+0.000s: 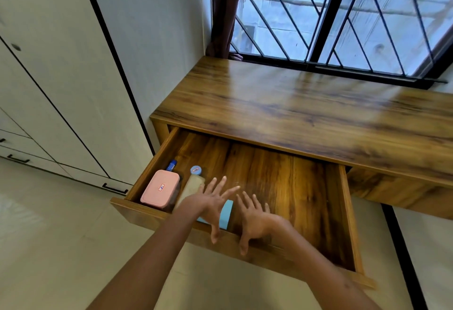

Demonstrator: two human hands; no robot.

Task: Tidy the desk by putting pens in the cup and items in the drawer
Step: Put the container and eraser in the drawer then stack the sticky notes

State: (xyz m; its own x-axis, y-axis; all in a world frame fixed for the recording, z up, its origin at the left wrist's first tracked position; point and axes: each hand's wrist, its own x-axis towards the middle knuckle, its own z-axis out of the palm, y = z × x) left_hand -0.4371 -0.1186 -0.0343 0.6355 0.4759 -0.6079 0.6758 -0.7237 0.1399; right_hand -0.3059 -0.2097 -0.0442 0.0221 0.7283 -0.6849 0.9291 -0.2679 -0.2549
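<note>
A wooden desk (306, 104) under a barred window (343, 15) has its drawer (348, 211) pulled wide open, and 2 bare hands reach over the drawer's front edge. The left hand (215, 204) and right hand (255, 221) both have fingers spread straight and hold nothing, thumbs pointing down toward the front board. In the drawer's left end lie a pink lidded box (160, 188), a blue tube (171, 165) behind it, a round blue-capped container (195, 169), a beige object (192, 186) and a light blue flat item (226, 214) partly hidden beneath the left hand.
</note>
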